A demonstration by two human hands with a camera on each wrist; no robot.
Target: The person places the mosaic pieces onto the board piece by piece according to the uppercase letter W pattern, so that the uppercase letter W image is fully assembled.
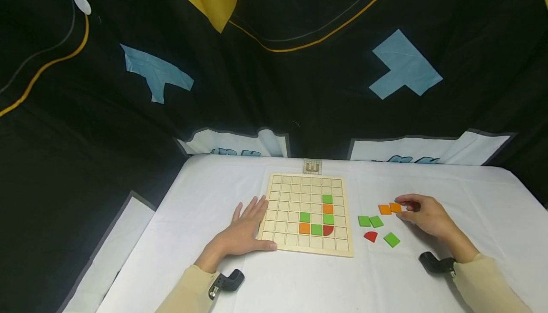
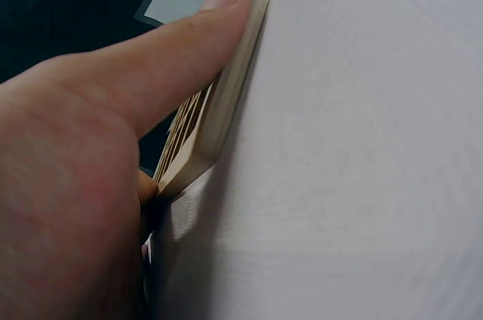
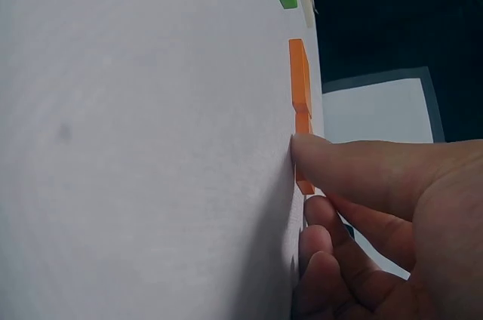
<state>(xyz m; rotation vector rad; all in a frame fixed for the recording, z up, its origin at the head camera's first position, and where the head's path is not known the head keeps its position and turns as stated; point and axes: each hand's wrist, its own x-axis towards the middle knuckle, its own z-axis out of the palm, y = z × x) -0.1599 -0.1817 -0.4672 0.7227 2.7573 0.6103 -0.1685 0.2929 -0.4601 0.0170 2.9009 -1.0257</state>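
Note:
The wooden grid board [image 1: 282, 241] lies flat on the white cloth. My left hand [image 1: 241, 234] rests along its left side with fingers spread, the thumb [image 2: 189, 48] on the front edge. On the board sit several green and orange square tiles and a red quarter-circle tile [image 1: 327, 230]. To the board's right, my right hand [image 1: 428, 215] pinches an orange square tile [image 1: 396, 207] between thumb and index finger, the other fingers curled. That tile touches a second orange square tile [image 1: 384, 210] on its left.
Loose green square tiles [image 1: 364, 221] and a red quarter-circle tile [image 1: 370, 236] lie between the board and my right hand. A small patterned card [image 1: 312, 166] is behind the board. A dark curtain [image 1: 274, 94] hangs beyond the table's back edge.

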